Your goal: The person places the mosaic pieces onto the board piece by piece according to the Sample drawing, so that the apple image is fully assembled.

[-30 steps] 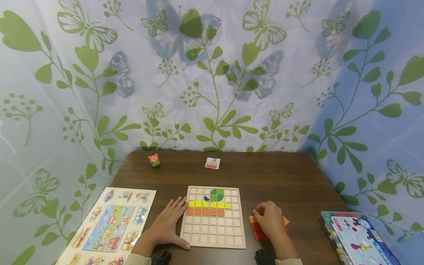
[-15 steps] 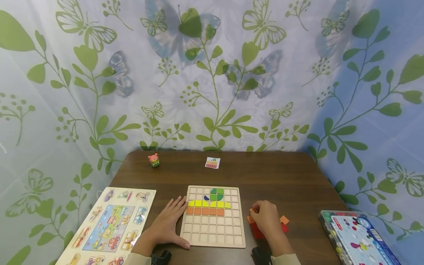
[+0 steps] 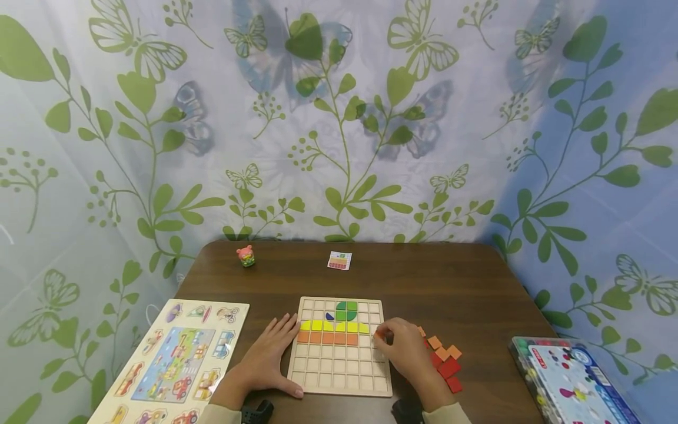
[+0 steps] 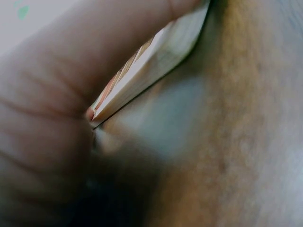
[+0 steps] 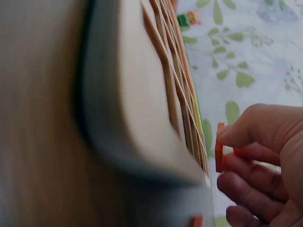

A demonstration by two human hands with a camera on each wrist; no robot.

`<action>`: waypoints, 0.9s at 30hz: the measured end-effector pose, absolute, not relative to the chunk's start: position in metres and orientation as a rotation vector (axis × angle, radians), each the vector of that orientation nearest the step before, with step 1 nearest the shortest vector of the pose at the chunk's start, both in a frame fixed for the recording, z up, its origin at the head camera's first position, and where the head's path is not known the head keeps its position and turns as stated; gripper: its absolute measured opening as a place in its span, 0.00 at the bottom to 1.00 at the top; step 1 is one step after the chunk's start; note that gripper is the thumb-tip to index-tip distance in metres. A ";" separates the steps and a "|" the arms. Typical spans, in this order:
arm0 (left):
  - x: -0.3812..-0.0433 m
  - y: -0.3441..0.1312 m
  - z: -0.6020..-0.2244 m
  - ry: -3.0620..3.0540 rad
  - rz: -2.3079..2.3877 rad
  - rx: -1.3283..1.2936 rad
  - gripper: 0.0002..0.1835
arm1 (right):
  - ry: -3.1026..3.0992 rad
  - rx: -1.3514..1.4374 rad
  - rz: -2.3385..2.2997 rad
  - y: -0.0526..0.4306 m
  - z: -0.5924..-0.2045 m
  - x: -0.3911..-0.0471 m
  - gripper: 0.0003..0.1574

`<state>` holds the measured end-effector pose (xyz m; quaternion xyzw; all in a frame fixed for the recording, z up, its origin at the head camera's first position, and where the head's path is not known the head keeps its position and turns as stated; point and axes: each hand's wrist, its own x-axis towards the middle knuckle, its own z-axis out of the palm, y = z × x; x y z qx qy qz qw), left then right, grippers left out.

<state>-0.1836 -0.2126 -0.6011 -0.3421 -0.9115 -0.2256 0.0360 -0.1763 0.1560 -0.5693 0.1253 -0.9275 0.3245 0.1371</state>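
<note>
A square wooden grid board (image 3: 339,368) lies mid-table. Its upper cells hold green pieces, one blue piece, a yellow row and an orange row of tiles (image 3: 328,338). My left hand (image 3: 265,359) rests along the board's left edge, fingers spread and thumb at the lower left corner. Over the board's right edge, my right hand (image 3: 405,347) pinches an orange tile (image 5: 220,147) between thumb and fingers, as the right wrist view shows. Loose orange tiles (image 3: 435,342) and red tiles (image 3: 449,368) lie just right of that hand, partly covered by it.
A picture puzzle board (image 3: 175,365) lies at the left, and a clear plastic case (image 3: 577,377) at the right. Toward the back of the table are a pink-topped figurine (image 3: 246,256) and a small pattern card (image 3: 339,260). A patterned curtain (image 3: 339,118) hangs behind.
My right hand has moved left from the loose tiles to the board's right edge, carrying an orange tile. More of the orange and red tiles now shows. The left hand has stayed put.
</note>
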 end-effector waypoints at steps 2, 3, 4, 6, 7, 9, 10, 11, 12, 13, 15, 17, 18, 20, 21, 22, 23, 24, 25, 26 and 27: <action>-0.184 -0.213 -0.601 -2.806 -0.692 -1.048 0.78 | -2.688 0.438 0.945 0.149 -0.570 -0.177 0.08; -0.184 -0.213 -0.601 -2.814 -0.692 -1.042 0.78 | -2.684 0.471 0.945 0.145 -0.570 -0.178 0.09; -0.184 -0.213 -0.601 -2.822 -0.693 -1.037 0.78 | -2.679 0.497 0.941 0.142 -0.571 -0.178 0.09; -0.184 -0.213 -0.601 -2.834 -0.689 -1.029 0.78 | -2.669 0.543 0.942 0.137 -0.573 -0.180 0.09; -0.183 -0.213 -0.601 -2.839 -0.690 -1.028 0.79 | -2.666 0.557 0.935 0.136 -0.574 -0.181 0.10; -0.183 -0.212 -0.601 -2.845 -0.694 -1.025 0.79 | -2.664 0.585 0.946 0.134 -0.576 -0.183 0.11; -0.183 -0.212 -0.601 -2.846 -0.693 -1.025 0.79 | -2.670 0.595 0.947 0.133 -0.576 -0.183 0.11; -0.183 -0.212 -0.601 -2.845 -0.692 -1.026 0.79 | -2.680 0.601 0.948 0.133 -0.576 -0.184 0.11; -0.184 -0.213 -0.601 -2.844 -0.692 -1.027 0.78 | -2.689 0.606 0.944 0.133 -0.576 -0.184 0.11; -0.184 -0.213 -0.601 -2.845 -0.689 -1.027 0.78 | -2.699 0.609 0.944 0.133 -0.575 -0.184 0.11; -0.184 -0.213 -0.601 -2.848 -0.684 -1.024 0.78 | -2.718 0.610 0.950 0.134 -0.574 -0.185 0.11; -0.184 -0.213 -0.601 -2.847 -0.680 -1.024 0.78 | -2.734 0.608 0.961 0.135 -0.573 -0.184 0.11; -0.184 -0.213 -0.600 -2.846 -0.679 -1.024 0.78 | -2.741 0.607 0.972 0.136 -0.572 -0.184 0.11; -0.184 -0.213 -0.601 -2.838 -0.676 -1.027 0.78 | -2.751 0.611 0.979 0.137 -0.570 -0.184 0.12; -0.184 -0.213 -0.601 -2.833 -0.677 -1.027 0.78 | -2.758 0.611 0.975 0.138 -0.570 -0.184 0.12; -0.184 -0.213 -0.601 -2.830 -0.676 -1.029 0.78 | -2.761 0.608 0.973 0.139 -0.570 -0.183 0.12; -0.184 -0.213 -0.601 -2.826 -0.678 -1.032 0.77 | -2.760 0.596 0.967 0.140 -0.570 -0.183 0.12; -0.184 -0.213 -0.601 -2.824 -0.677 -1.034 0.77 | -2.753 0.581 0.985 0.142 -0.570 -0.182 0.11; -0.184 -0.213 -0.601 -2.823 -0.674 -1.035 0.77 | -2.743 0.555 0.989 0.144 -0.570 -0.182 0.11; -0.184 -0.213 -0.601 -2.823 -0.674 -1.035 0.77 | -2.729 0.520 0.991 0.147 -0.569 -0.181 0.11; -0.184 -0.212 -0.600 -2.828 -0.672 -1.033 0.77 | -2.705 0.479 0.994 0.151 -0.569 -0.181 0.11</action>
